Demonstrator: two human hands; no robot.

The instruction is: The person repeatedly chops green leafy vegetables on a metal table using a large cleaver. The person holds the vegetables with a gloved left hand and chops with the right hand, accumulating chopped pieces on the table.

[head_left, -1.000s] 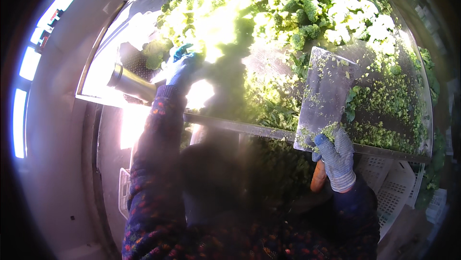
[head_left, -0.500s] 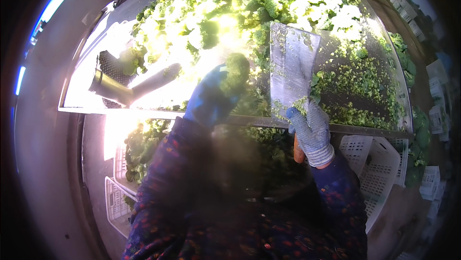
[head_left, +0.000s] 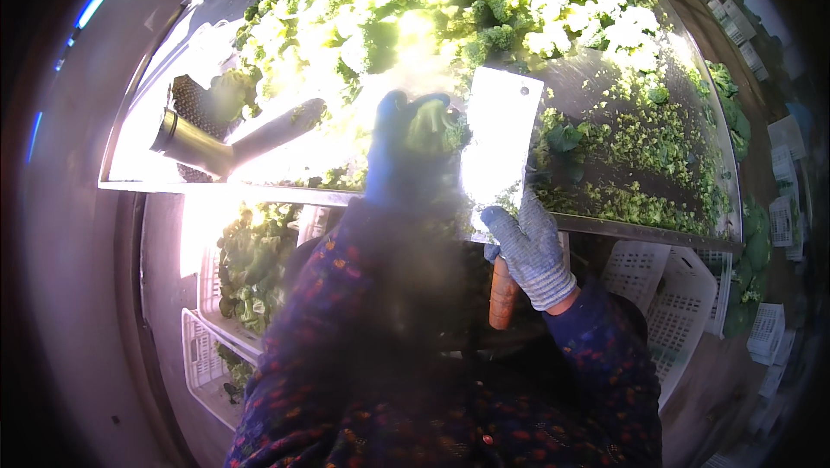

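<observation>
Fingers (head_left: 519, 230) of the gloved right hand (head_left: 529, 247) wrap the cleaver (head_left: 500, 144) handle at the worktop's (head_left: 648, 230) near edge; left hand (head_left: 413, 144) rests beside the blade on greens (head_left: 432, 27), its grip lost in glare.

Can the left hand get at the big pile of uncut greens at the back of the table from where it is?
Probably yes. The left hand rests on the table just short of the uncut greens, nothing between them. The cleaver, in the right hand, stands to its right, clear of that path.
</observation>
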